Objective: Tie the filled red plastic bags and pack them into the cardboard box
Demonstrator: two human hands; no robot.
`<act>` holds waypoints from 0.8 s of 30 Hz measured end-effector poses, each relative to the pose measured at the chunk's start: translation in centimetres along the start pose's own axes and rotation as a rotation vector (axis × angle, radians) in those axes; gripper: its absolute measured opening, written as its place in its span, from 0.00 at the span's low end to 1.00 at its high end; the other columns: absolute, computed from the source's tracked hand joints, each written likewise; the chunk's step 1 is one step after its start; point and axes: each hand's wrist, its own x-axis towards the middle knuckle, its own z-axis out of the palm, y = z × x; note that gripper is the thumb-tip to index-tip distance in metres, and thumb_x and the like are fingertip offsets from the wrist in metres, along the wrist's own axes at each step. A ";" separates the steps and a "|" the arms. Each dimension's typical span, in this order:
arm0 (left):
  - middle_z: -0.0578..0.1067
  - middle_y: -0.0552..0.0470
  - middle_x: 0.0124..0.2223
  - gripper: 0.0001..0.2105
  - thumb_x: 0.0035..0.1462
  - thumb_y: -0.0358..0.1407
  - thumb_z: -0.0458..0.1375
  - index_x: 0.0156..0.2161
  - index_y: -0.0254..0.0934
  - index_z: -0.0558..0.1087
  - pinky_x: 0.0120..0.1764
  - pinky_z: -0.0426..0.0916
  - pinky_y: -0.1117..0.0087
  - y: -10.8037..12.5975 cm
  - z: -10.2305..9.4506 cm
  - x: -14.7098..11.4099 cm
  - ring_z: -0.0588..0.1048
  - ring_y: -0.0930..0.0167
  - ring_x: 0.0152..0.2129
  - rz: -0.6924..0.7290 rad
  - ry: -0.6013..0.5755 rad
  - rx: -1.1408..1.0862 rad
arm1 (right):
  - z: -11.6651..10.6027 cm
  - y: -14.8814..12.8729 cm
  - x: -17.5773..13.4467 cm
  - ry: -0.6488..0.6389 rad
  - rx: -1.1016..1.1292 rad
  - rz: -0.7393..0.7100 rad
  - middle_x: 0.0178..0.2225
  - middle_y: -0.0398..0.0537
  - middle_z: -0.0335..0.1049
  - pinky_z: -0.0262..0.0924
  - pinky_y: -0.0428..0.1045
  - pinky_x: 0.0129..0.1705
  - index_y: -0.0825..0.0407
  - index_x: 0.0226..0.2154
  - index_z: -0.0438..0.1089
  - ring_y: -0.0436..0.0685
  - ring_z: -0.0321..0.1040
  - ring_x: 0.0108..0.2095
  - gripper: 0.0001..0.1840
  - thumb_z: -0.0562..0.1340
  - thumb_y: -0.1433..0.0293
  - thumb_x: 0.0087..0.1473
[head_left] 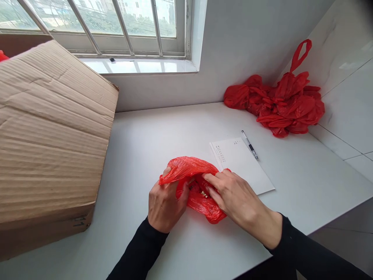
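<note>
A red plastic bag point(189, 167) lies on the white table in front of me, its mouth spread apart. My left hand point(166, 204) grips the bag's left rim, the thumb reaching inside the opening and the fingers partly under the film. From the other side my right hand point(236, 194) holds the bag's right edge, with its fingers curled into the mouth. Inside, a small gold-coloured piece point(204, 194) shows among the red folds; what it belongs to I cannot make out.
At the left stands a large cardboard box point(55, 136). A white notepad point(247, 167) with printed marks lies behind my right hand, a pen point(250, 144) beside it. Several red plastic bags point(279, 101) are heaped in the back right corner. A barred window point(116, 27) is above the table point(140, 136).
</note>
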 end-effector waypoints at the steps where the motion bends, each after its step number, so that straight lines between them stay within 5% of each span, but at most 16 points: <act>1: 0.79 0.46 0.48 0.11 0.62 0.34 0.60 0.49 0.41 0.75 0.37 0.72 0.66 0.0 0.0 0.0 0.79 0.65 0.35 0.009 0.004 -0.020 | 0.1 0.0 0.0 0.004 -0.004 -0.007 0.31 0.43 0.69 0.59 0.53 0.36 0.45 0.50 0.69 0.57 0.63 0.32 0.14 0.56 0.74 0.65; 13: 0.76 0.42 0.57 0.11 0.65 0.31 0.56 0.50 0.34 0.75 0.33 0.70 0.69 -0.7 0.3 -0.1 0.80 0.67 0.34 -0.068 0.063 -0.014 | 2.0 1.9 -0.2 0.168 -0.140 -0.136 0.27 0.41 0.63 0.54 0.53 0.34 0.48 0.32 0.64 0.55 0.60 0.28 0.06 0.59 0.75 0.59; 15: 0.76 0.42 0.57 0.12 0.64 0.30 0.56 0.51 0.34 0.75 0.32 0.70 0.68 -0.7 0.3 -0.1 0.80 0.66 0.34 -0.079 0.072 0.006 | 2.3 2.2 -0.2 0.207 -0.155 -0.154 0.27 0.42 0.64 0.55 0.53 0.34 0.49 0.39 0.66 0.56 0.61 0.28 0.04 0.59 0.74 0.61; 19: 0.79 0.44 0.49 0.14 0.61 0.26 0.55 0.50 0.35 0.76 0.28 0.67 0.69 -0.8 0.4 -0.3 0.77 0.69 0.27 -0.031 0.094 0.032 | 2.5 2.2 -0.3 0.287 -0.148 -0.238 0.34 0.48 0.69 0.59 0.56 0.40 0.56 0.64 0.52 0.58 0.64 0.32 0.26 0.54 0.74 0.65; 21: 0.80 0.47 0.40 0.17 0.59 0.23 0.55 0.50 0.38 0.77 0.26 0.66 0.70 -0.8 0.5 -0.5 0.74 0.71 0.22 0.013 0.110 0.027 | 2.4 2.0 -0.2 0.288 -0.118 -0.292 0.36 0.48 0.68 0.60 0.56 0.43 0.57 0.67 0.44 0.58 0.64 0.34 0.30 0.53 0.74 0.66; 24: 0.80 0.49 0.37 0.20 0.55 0.20 0.55 0.49 0.39 0.77 0.25 0.66 0.70 -0.8 0.4 -0.5 0.70 0.72 0.19 0.032 0.164 0.030 | 2.0 1.6 0.4 0.218 -0.072 -0.306 0.36 0.47 0.67 0.59 0.55 0.40 0.55 0.65 0.51 0.56 0.61 0.33 0.27 0.55 0.74 0.66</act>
